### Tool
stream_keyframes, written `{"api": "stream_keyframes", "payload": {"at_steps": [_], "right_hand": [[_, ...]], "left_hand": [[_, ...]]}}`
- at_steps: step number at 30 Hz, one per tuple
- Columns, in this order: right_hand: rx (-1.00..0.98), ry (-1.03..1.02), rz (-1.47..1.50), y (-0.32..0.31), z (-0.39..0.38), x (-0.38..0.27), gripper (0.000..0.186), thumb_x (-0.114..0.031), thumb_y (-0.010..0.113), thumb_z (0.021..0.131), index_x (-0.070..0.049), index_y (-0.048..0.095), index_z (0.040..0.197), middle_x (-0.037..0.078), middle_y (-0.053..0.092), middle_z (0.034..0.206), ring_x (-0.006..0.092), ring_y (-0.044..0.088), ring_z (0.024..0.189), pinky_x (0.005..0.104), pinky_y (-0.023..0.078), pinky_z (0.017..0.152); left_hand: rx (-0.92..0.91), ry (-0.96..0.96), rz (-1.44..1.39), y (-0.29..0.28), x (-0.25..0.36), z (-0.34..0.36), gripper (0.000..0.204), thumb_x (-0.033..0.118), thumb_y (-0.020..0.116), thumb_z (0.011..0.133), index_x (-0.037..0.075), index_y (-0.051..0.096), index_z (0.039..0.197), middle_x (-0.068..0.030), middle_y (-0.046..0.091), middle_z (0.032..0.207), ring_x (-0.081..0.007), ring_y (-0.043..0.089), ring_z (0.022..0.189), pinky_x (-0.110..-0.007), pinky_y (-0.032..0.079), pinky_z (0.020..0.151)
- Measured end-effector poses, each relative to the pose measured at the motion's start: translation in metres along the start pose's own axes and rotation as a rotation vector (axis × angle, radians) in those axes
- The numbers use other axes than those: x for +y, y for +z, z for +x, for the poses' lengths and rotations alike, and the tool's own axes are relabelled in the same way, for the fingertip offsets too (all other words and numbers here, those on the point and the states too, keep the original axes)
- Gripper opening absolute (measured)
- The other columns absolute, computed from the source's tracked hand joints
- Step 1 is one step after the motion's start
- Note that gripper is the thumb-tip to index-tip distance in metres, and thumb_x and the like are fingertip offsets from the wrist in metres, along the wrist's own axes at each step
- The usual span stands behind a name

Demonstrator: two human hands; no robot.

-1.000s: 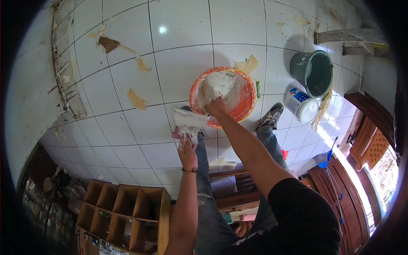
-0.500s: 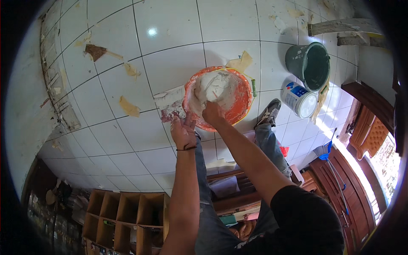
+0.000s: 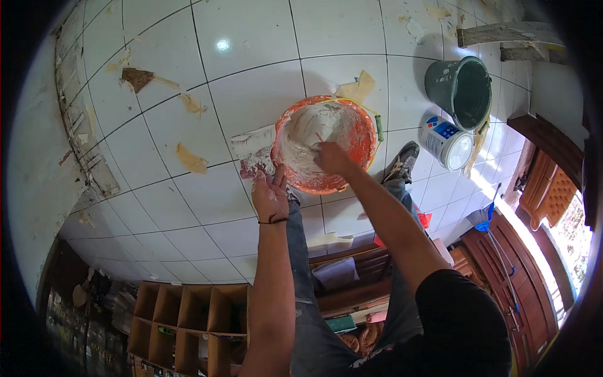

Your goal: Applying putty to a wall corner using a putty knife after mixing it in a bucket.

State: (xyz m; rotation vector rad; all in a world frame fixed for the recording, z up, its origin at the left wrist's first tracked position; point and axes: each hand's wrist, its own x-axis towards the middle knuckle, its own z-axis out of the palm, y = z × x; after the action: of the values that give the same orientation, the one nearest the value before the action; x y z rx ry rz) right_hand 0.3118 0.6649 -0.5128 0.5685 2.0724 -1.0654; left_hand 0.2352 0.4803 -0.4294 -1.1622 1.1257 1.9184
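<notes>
Supporting a likely stiff, slick blade [image 3: 252, 144] by its near edge, the left hand [image 3: 271, 201] lies half-open; the right hand [image 3: 333, 159] curls closed, hold hidden.

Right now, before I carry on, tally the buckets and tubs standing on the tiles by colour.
Orange tub: 1
Dark green bucket: 1
White lidded tub: 1
Total: 3

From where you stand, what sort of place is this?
Probably a room under repair: an orange tub of pale paste and a spattered green bucket stand on the tiled floor, near tan scraps.
</notes>
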Motion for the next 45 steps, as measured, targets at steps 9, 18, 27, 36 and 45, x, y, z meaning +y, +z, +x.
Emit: {"api": "stream_keyframes", "payload": {"at_steps": [9, 18, 27, 36, 45], "right_hand": [[0.239, 0.364, -0.116, 0.047, 0.026, -0.037, 0.028, -0.017, 0.055, 0.082, 0.001, 0.057, 0.104, 0.025, 0.064, 0.087, 0.0365, 0.065, 0.087, 0.0470, 0.053, 0.073], [-0.260, 0.030, 0.622, 0.002, -0.012, 0.011, 0.033, -0.021, 0.053, 0.086, 0.006, 0.063, 0.102, 0.019, 0.065, 0.088, 0.0252, 0.064, 0.081, 0.0388, 0.050, 0.070], [-0.559, 0.057, 1.413, -0.078, -0.146, -0.018, 0.044, -0.015, 0.054, 0.089, 0.001, 0.045, 0.129, 0.012, 0.062, 0.106, 0.0106, 0.060, 0.075, 0.0253, 0.050, 0.065], [-0.251, -0.282, 0.810, -0.108, -0.151, -0.058, 0.046, -0.001, 0.064, 0.081, -0.002, 0.051, 0.125, 0.010, 0.062, 0.109, 0.0153, 0.058, 0.095, 0.0295, 0.048, 0.083], [0.119, -0.423, 0.082, -0.065, -0.169, 0.000, 0.040, -0.009, 0.062, 0.083, -0.001, 0.053, 0.122, 0.020, 0.061, 0.112, 0.0295, 0.062, 0.102, 0.0350, 0.050, 0.083]], "left_hand": [[-0.100, -0.008, -0.006, 0.018, -0.012, -0.003, 0.035, 0.028, 0.047, 0.095, 0.008, 0.042, 0.123, -0.0117, 0.049, 0.123, -0.0299, 0.053, 0.118, -0.044, 0.032, 0.104], [-0.033, -0.098, 0.118, 0.014, 0.013, 0.011, 0.037, 0.030, 0.049, 0.094, 0.013, 0.041, 0.126, -0.0023, 0.052, 0.123, -0.0241, 0.056, 0.113, -0.042, 0.041, 0.090], [-0.130, 0.213, 0.438, 0.000, 0.059, -0.026, 0.031, 0.025, 0.051, 0.092, 0.006, 0.052, 0.118, -0.0054, 0.061, 0.109, -0.0163, 0.061, 0.094, -0.030, 0.052, 0.072], [-0.231, 0.070, 0.403, -0.007, 0.081, -0.059, 0.030, 0.003, 0.043, 0.084, 0.002, 0.051, 0.114, -0.0062, 0.062, 0.099, -0.0101, 0.059, 0.071, -0.025, 0.049, 0.059], [-0.273, 0.063, 0.343, 0.017, 0.079, -0.056, 0.028, 0.006, 0.043, 0.087, 0.004, 0.049, 0.114, -0.0049, 0.060, 0.105, -0.0105, 0.061, 0.083, -0.023, 0.050, 0.063]]}}
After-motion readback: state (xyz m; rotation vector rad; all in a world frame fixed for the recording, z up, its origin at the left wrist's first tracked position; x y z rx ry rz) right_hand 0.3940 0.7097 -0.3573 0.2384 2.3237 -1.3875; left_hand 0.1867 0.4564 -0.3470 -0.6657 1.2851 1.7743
